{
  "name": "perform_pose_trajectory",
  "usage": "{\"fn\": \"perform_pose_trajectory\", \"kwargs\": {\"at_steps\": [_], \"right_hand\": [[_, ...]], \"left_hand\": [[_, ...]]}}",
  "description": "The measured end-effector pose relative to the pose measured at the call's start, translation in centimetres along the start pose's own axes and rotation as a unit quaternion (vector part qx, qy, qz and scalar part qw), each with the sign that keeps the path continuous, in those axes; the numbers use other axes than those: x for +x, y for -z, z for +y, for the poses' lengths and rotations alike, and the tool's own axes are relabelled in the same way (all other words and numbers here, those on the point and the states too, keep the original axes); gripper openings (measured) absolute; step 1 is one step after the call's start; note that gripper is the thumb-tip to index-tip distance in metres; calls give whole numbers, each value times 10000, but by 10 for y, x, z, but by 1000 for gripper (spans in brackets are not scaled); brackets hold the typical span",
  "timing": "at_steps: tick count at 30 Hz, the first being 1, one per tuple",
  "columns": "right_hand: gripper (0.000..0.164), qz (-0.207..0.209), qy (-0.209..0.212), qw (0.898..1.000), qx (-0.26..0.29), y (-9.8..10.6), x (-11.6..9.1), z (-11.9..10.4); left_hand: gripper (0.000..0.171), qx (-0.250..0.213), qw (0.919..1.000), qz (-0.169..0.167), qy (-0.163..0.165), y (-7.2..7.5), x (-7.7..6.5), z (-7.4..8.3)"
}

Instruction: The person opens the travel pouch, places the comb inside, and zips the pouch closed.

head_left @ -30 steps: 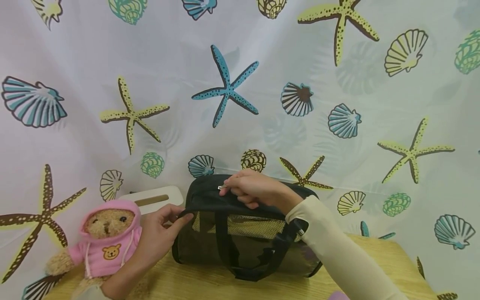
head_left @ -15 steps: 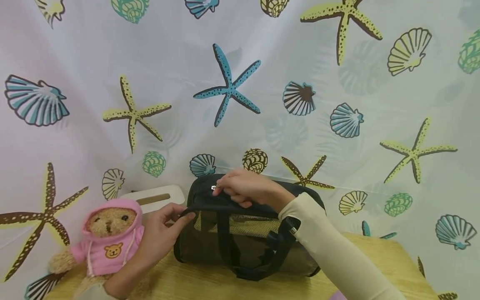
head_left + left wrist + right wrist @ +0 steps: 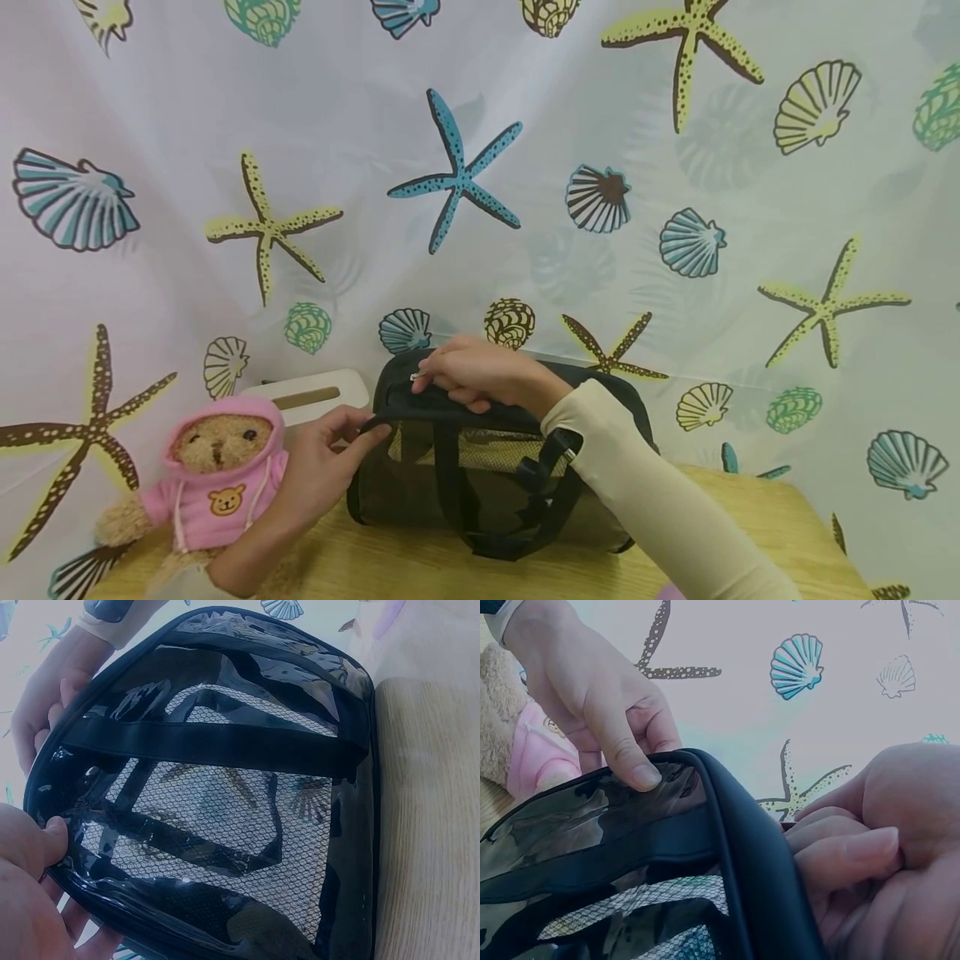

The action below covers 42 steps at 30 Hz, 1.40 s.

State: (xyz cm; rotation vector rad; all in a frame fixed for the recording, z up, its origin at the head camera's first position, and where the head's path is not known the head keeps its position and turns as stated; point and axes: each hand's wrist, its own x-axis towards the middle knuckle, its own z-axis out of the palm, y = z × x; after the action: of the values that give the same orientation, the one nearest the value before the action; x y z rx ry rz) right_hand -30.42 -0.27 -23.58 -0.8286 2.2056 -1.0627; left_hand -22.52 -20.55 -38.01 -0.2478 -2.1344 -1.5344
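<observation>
A black bag (image 3: 495,492) with clear sides, mesh panels and strap handles stands on the table. My left hand (image 3: 322,467) pinches its top left edge, the thumb on the clear end panel (image 3: 202,750) and the fingers behind the rim. Over the bag's top, my right hand (image 3: 480,375) pinches a small metal zipper pull (image 3: 415,377) near the left end. The right wrist view shows curled fingers (image 3: 847,855) beside the black rim (image 3: 757,855), but the pull is hidden there.
A teddy bear (image 3: 217,450) in a pink hoodie sits left of the bag. Behind it lies a white box with a slot (image 3: 322,392). A purple thing (image 3: 670,592) shows at the bottom edge of the wooden table (image 3: 780,517). A patterned curtain (image 3: 480,275) hangs behind.
My right hand has moved left along the bag's top with the zipper pull. My left hand keeps its hold on the bag's corner.
</observation>
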Motion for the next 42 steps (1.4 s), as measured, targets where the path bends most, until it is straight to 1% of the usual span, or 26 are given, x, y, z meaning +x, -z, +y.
{"fn": "perform_pose_trajectory", "kwargs": {"at_steps": [6,10,12,14,17,20,22,24,25,27,29,30,32,34,35,38,40,42], "right_hand": [[36,-14,-112,9999,-92,-1,4,-4],[36,-30,-239,9996,-178,0,8,-3],[35,2,-329,9988,-360,2,8,1],[34,88,-414,9965,-715,2,8,5],[38,225,-472,9875,-1487,3,5,12],[46,446,-436,9698,-2357,2,1,17],[50,576,-389,9582,-2774,2,-1,19],[52,622,-331,9489,-3076,2,-3,20],[53,609,-315,9466,-3149,2,-3,21],[52,568,-264,9431,-3264,2,-4,21],[46,547,-178,9438,-3254,3,-5,22],[40,558,-119,9445,-3234,4,-5,22],[26,614,1,9449,-3216,5,-5,24],[15,693,119,9431,-3250,6,-6,27],[15,732,172,9407,-3308,6,-6,29],[16,848,271,9346,-3443,8,-8,33],[17,859,344,9332,-3473,10,-11,35],[16,844,360,9310,-3534,13,-14,37]], "left_hand": [[11,35,10000,-22,7,-1,0,0],[11,96,9999,-24,54,-3,1,1],[12,134,9998,-37,113,-3,1,1],[13,158,9997,-57,187,-4,0,2],[14,175,9994,-131,269,-3,-1,2],[17,210,9989,-270,321,-1,0,2],[22,366,9981,-386,321,1,0,3],[27,506,9974,-460,230,3,2,6],[30,565,9972,-471,129,4,3,8],[31,720,9962,-452,-199,6,8,13],[27,808,9937,-419,-652,8,17,19],[25,910,9909,-416,-899,9,23,23],[20,1175,9826,-517,-1343,10,34,33],[15,1390,9728,-794,-1677,9,48,44],[13,1497,9676,-955,-1793,7,56,49],[11,1778,9516,-1538,-1980,0,75,63],[10,1991,9401,-1901,-2009,-7,85,69],[8,2231,9273,-2274,-1967,-14,91,75]]}}
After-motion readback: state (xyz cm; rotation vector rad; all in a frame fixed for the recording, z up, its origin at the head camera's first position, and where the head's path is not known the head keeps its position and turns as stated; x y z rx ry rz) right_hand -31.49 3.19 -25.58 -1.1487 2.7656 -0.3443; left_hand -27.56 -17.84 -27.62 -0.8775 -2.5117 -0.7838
